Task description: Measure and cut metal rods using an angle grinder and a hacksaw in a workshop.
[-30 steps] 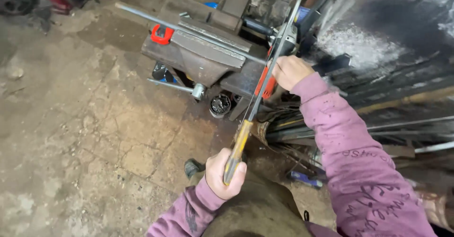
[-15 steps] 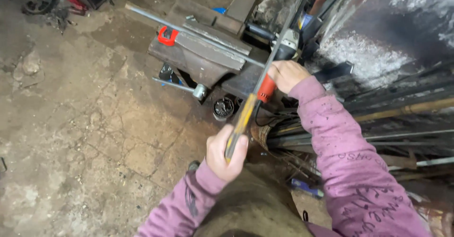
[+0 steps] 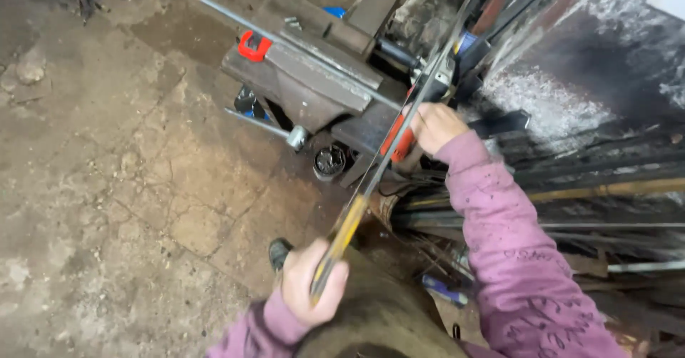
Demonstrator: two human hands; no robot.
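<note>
While my left hand (image 3: 312, 290) clenches the yellow near end of the long metal strip (image 3: 399, 133), my right hand (image 3: 437, 126) wraps it higher up, beside the red-handled tool (image 3: 394, 141), both grips closed on the strip. It runs slantwise from my lap up across the grey steel block (image 3: 307, 79) toward the dark metal sheet (image 3: 592, 65). To do this well, I judge I should keep both wrists in line, hold the strip from twisting, and press evenly, since the thin rod (image 3: 285, 40) and the rods stacked (image 3: 571, 222) beside my right sleeve could snag it.
</note>
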